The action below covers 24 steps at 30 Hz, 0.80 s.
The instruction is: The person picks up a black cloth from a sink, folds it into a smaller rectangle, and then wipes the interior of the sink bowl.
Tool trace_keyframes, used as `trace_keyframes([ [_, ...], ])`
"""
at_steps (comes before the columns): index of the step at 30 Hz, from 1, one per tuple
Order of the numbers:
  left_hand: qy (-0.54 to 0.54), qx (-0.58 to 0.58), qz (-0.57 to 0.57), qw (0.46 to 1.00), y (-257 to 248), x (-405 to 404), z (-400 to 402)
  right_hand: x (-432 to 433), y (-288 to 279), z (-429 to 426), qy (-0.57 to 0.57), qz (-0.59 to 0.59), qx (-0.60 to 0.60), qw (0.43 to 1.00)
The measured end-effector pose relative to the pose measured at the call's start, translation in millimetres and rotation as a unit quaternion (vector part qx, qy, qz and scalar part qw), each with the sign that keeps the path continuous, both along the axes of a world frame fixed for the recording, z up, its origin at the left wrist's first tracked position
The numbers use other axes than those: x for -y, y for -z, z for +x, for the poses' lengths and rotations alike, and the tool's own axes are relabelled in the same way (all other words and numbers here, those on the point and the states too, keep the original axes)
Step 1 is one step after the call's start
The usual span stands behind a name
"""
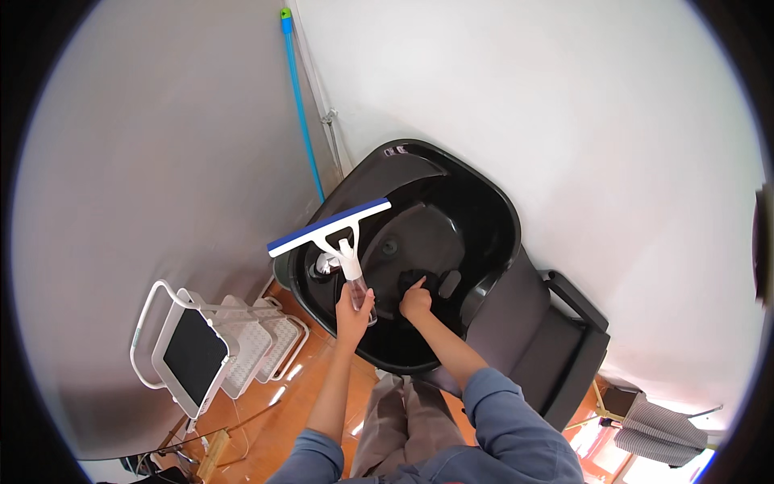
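Note:
My left hand is closed around the clear bottle handle of a squeegee with a white frame and a blue blade. The squeegee is over the left part of a black salon shampoo basin, near its chrome faucet. Inside the basin my right hand rests on a dark, bunched item, perhaps a cloth, right of the drain. Its fingers are partly hidden, so whether they grip the item is unclear.
A black salon chair adjoins the basin on the right. Walls stand behind and to the left. A blue pole leans in the corner. At the lower left is a white tiered trolley on the orange floor, with a cable nearby.

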<state>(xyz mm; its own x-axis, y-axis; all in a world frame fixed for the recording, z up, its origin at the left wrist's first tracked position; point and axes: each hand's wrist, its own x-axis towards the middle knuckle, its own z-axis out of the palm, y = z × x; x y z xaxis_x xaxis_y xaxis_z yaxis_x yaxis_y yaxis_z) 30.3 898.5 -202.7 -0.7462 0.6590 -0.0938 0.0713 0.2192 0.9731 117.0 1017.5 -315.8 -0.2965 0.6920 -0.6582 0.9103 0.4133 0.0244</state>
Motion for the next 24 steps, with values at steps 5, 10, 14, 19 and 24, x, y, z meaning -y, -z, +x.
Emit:
trace_keyframes([
  [5,-0.015,0.032,0.019,0.999,-1.7,-8.9,-5.2,16.6,20.4,-7.9,0.116,0.052,-0.107,0.986],
  [10,-0.023,0.025,0.017,0.999,12.1,-4.5,-16.8,35.8,18.2,-26.7,0.092,0.079,-0.207,0.971],
  [14,-0.029,0.029,0.019,0.999,22.4,-12.7,-23.6,33.7,24.4,-52.7,0.089,0.080,-0.238,0.964],
  [19,0.008,-0.028,0.005,1.000,26.9,-32.1,-32.0,16.9,36.1,-99.1,0.009,0.002,-0.331,0.944],
  [24,0.020,-0.004,0.012,1.000,31.7,-50.7,-33.6,-31.5,30.5,-115.5,-0.069,0.021,-0.200,0.977],
])
